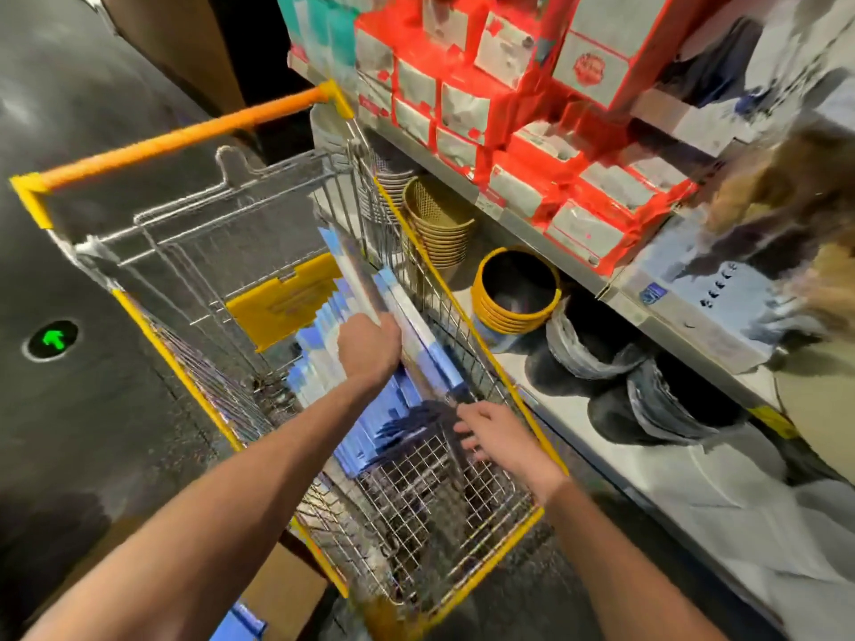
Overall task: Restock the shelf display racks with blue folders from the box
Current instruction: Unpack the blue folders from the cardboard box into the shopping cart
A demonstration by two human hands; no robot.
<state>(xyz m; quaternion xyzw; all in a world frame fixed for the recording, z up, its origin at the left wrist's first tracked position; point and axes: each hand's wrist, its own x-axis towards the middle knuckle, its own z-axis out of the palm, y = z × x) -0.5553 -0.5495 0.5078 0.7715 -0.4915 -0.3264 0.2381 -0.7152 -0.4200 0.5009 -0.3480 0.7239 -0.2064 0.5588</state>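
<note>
Inside wire-mesh trolley [416, 501], left hand [368, 344] gripping folders [365, 284] — flat, blue

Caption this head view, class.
Left hand grips blue folders inside a yellow-rimmed wire trolley; open right hand hovers beside them.

Reads as a shop aisle. Shows a wire shopping trolley [462, 525] with yellow trim and an orange push bar [185, 138], standing just beside a long metal shelf unit [523, 224]. Carries stock in multiples throughout: rows of identical red-and-white packs [523, 131] on the upper shelf, nested gold mesh bins [437, 224], yellow-rimmed buckets [513, 293] and dark tubs [601, 344] stacked below, many blue folders [314, 358] in the trolley. Has a dark floor [92, 432] set with a lit green arrow [52, 339].
</note>
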